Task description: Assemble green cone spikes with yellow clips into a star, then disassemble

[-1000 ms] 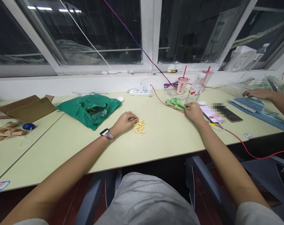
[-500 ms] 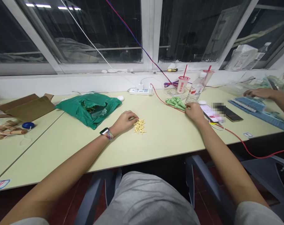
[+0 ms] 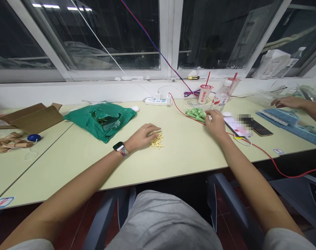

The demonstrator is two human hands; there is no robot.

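A small heap of pale yellow, star-shaped pieces (image 3: 157,141) lies on the table before me. My left hand (image 3: 142,138) is over its left edge, thumb and fingers stretched out and apart, partly covering the pieces. Farther right, a bundle of green stick-like pieces with ringed ends (image 3: 196,114) rests on the tabletop. My right hand (image 3: 215,124) is at the right end of this bundle with its fingers curled together. What is between those fingers is hidden.
A torn green plastic bag (image 3: 95,121) lies left of centre, near cardboard (image 3: 35,118). Behind my right hand stand a cup (image 3: 205,94) and a clear bottle (image 3: 222,95). Phones (image 3: 236,125), a red cable (image 3: 267,156) and blue brushes (image 3: 285,121) lie rightward, beside another person's hand (image 3: 288,102).
My left hand's fingers have spread and reached farther over the yellow pieces. My right hand has shifted slightly up and left at the green bundle, covering its right end.
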